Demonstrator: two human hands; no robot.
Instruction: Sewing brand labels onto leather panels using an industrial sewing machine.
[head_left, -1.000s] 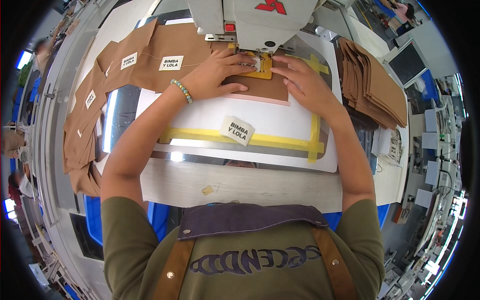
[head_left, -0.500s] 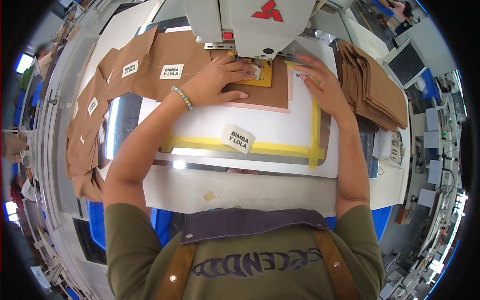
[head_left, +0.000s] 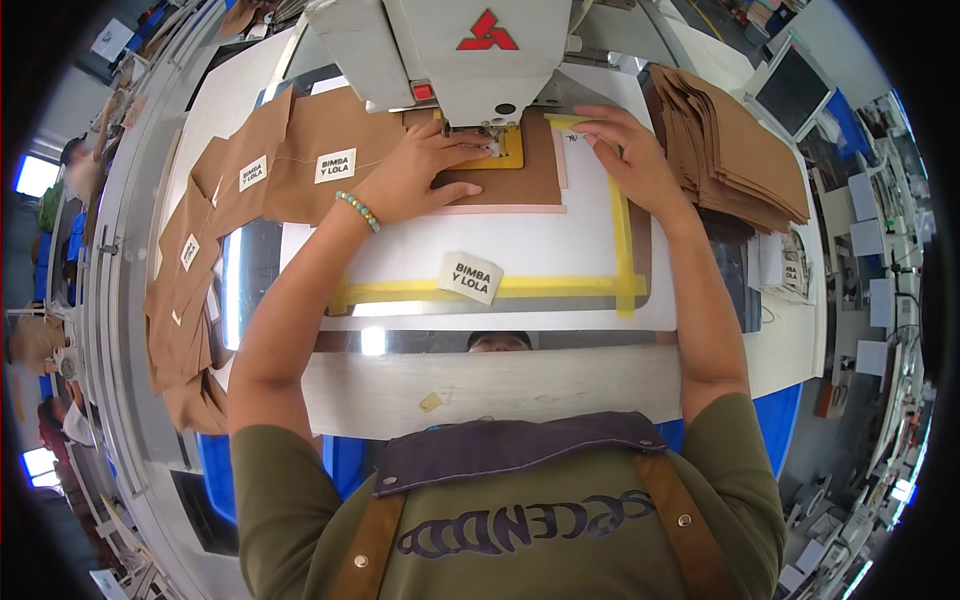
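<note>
My left hand [head_left: 415, 175] lies flat on a brown fabric or leather panel [head_left: 520, 190], fingers stretched toward the yellow plate [head_left: 511, 150] under the sewing machine head [head_left: 480, 60]. Its fingertips are close beside the needle area, where small parts are hard to make out. My right hand [head_left: 635, 160] rests with curved, parted fingers by the far right corner of a white sheet [head_left: 400, 255] edged with yellow tape. Nothing is seen in its grip. Nearer me, a loose white label [head_left: 469, 277] with dark print lies across the tape.
Brown panels with white labels [head_left: 335, 166], joined by thread, trail off the table's left side. A stack of brown panels [head_left: 730, 150] stands at the right, with a bundle of white labels [head_left: 788, 265] in front of it. A monitor [head_left: 793, 92] is at the far right.
The whole view has shifted slightly, with the machine now further left in the picture. Both hands keep nearly the same places beside the panel and sheet.
</note>
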